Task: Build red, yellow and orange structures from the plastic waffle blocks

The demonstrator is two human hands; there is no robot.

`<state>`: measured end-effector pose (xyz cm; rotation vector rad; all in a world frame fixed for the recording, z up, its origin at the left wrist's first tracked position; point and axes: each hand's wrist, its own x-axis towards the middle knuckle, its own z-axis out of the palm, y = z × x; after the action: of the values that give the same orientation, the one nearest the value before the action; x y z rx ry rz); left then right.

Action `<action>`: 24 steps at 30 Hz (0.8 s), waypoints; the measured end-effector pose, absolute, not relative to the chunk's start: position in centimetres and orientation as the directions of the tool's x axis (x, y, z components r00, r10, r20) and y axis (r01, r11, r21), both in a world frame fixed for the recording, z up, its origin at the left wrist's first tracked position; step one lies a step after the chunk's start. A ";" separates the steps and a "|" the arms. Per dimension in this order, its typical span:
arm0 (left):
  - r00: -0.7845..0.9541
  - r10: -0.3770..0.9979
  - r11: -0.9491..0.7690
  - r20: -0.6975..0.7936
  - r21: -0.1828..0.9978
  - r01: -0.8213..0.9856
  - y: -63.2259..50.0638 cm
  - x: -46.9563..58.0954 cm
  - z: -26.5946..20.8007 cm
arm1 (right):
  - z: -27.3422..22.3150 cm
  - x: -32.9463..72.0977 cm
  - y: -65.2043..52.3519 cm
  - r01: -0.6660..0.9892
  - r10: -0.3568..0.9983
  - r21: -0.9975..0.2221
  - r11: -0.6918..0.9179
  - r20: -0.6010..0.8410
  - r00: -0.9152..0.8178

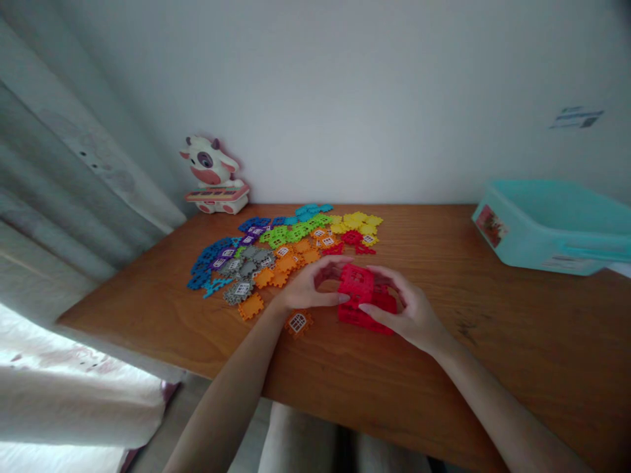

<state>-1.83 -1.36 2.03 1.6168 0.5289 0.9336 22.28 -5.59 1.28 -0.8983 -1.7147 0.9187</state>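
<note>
In the head view, the left fingers [323,299] and right fingers [387,318] both grasp the red block [357,282] over the tabletop [369,381], near an orange tile [298,322]. Print on the bin's [532,248] label [562,263] and the wall sticker [576,117] is too blurred to read.

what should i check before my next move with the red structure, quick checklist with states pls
1. Left hand on the red structure: ok, thumb at its left side.
2. Right hand on it: ok, thumb across its front.
3. All joints fully seated: cannot tell, hands and blur hide them.
4. Room beside the left wrist clear: not ok, an orange window tile lies there.
5. Loose red pieces in sight: ok, beyond the hands near the yellow tiles.
</note>
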 end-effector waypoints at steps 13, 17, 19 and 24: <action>0.621 0.761 -0.226 0.187 0.974 -0.016 -1.9 -2.2 2.8 | 1.5 22.7 -5.7 0.284 0.791 -0.748 0.599 0.498 -0.357; 0.609 0.778 -0.208 0.153 0.978 0.019 -2.0 -2.3 2.5 | 1.7 22.7 -5.8 0.278 0.793 -0.757 0.591 0.483 -0.372; 0.611 0.779 -0.193 0.143 0.981 0.017 -2.1 -2.3 2.5 | 1.8 22.8 -5.8 0.279 0.800 -0.765 0.580 0.470 -0.372; 0.608 0.783 -0.178 0.130 0.984 0.020 -2.1 -2.1 2.6 | 1.9 22.9 -5.7 0.266 0.771 -0.742 0.615 0.495 -0.401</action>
<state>-2.10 -2.14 2.62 1.6209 0.6818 0.7838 22.91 -5.66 1.90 -0.8206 -1.9537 0.7187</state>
